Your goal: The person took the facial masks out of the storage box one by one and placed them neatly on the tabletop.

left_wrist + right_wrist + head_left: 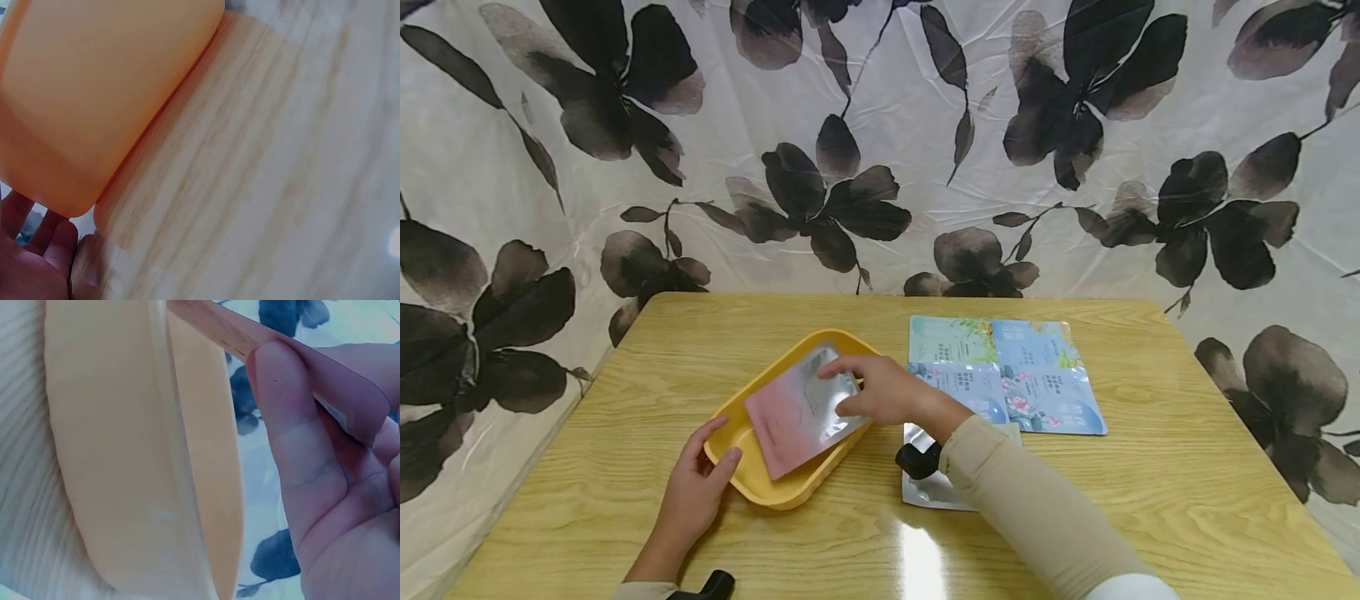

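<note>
A pink and silver sachet [797,417], flat like a face mask packet, lies tilted over a yellow plastic basket [775,498] left of the table's middle. My right hand [891,390] pinches the sachet's silver end between thumb and fingers, above the basket's right side. In the right wrist view the thumb [287,419] presses on the sachet [350,397] beside the basket wall [119,450]. At the basket's left end, my left hand [696,487] grips the rim. The left wrist view shows its fingers [59,244] at the basket's lower corner, partly cut off.
Right of the basket several flat packets lie in a block, a green one [949,340] and blue ones [1054,398] among them. A silver packet [936,496] sits nearer me, partly under my right forearm. Behind the wooden table [1120,500] hangs a floral cloth [880,100].
</note>
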`<state>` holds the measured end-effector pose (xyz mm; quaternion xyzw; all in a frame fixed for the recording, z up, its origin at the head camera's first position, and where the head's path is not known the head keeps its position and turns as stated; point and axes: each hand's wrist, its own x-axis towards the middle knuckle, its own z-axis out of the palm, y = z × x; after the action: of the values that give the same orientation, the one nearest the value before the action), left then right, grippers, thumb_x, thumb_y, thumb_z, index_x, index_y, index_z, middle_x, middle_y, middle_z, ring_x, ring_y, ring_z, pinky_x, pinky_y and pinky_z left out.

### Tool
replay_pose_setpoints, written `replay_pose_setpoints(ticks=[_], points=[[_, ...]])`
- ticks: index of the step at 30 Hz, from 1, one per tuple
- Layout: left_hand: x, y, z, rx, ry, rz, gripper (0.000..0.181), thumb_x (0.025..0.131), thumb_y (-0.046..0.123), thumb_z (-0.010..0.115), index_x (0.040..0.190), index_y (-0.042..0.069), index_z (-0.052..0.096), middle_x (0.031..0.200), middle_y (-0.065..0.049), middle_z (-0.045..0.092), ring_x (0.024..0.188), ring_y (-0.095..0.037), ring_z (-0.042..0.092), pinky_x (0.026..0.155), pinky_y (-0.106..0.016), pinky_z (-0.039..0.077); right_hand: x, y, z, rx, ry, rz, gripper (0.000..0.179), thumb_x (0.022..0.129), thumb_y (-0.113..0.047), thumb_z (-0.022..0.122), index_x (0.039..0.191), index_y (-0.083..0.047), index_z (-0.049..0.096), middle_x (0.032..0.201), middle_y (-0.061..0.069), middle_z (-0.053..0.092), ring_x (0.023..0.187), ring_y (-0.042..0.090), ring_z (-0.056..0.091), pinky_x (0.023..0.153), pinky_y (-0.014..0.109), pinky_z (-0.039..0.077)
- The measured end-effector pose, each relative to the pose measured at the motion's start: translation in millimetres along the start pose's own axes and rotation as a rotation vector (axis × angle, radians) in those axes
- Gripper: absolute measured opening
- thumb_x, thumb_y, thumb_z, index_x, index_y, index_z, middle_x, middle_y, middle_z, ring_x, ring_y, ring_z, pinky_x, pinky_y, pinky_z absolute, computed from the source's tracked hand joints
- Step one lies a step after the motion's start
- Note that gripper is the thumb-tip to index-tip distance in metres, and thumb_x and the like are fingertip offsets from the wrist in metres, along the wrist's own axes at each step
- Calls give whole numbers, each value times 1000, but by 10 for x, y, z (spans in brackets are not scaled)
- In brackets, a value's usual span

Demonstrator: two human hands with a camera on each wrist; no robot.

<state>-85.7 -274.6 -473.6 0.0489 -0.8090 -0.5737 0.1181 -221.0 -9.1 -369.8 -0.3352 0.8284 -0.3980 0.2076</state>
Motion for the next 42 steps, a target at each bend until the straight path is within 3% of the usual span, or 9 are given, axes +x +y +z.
replay_pose_setpoints(ticks=[7,15,21,24,27,31,35,38,42], points=[[13,-7,-8,17,0,28,49,103,12,58,146,-2,38,148,-27,35,112,11,44,88,-4,40,-201,76,-117,94,74,10,48,89,-12,72,135,-20,63,147,5,49,101,22,52,73,33,45],[14,-2,-20,14,3,35,49,103,11,58,146,-3,38,146,-27,36,109,12,46,87,-4,39,-393,184,-242,148,157,-54,46,89,-12,72,134,-14,63,138,7,55,55,14,37,58,30,40],[1,-3,-13,-6,-2,19,50,104,12,57,147,-2,37,147,-28,35,110,8,47,87,-4,40,-601,281,-357,249,200,-45,46,89,-9,72,134,-11,62,98,7,64,55,15,39,54,28,40],[-2,-4,-9,-11,-5,14,50,104,13,57,147,-2,36,147,-29,35,110,7,48,86,-5,41,-729,345,-421,306,220,-44,44,90,-7,71,133,-7,61,97,9,61,55,14,40,52,27,39],[-4,-7,-4,-16,-6,12,50,104,12,56,147,-2,36,147,-28,35,109,8,48,86,-5,41,-855,439,-473,350,240,-53,43,91,-4,69,133,-4,60,111,7,58,54,13,40,52,26,37],[-6,-7,2,-20,-4,14,50,104,11,56,147,-3,36,147,-28,34,108,9,48,85,-5,41,-1032,592,-524,395,265,-66,42,93,0,67,133,1,57,83,3,56,53,13,36,51,27,35],[-5,-2,2,-8,-3,22,49,104,11,56,146,-4,36,147,-27,34,107,11,47,85,-5,41,-1217,729,-562,422,293,-66,43,94,1,66,134,6,53,57,-3,35,54,12,35,52,27,34],[-4,2,2,-1,-2,28,49,104,11,56,146,-4,36,146,-28,35,108,12,47,86,-5,41,-1354,814,-587,445,322,-67,43,94,2,66,133,9,51,60,-6,38,59,10,42,54,26,36],[-8,6,9,-10,-8,27,49,104,11,56,146,-4,36,146,-29,35,108,9,48,85,-5,41,-1546,924,-619,483,385,-85,39,93,5,65,129,6,54,87,-3,53,69,8,53,56,23,41]])
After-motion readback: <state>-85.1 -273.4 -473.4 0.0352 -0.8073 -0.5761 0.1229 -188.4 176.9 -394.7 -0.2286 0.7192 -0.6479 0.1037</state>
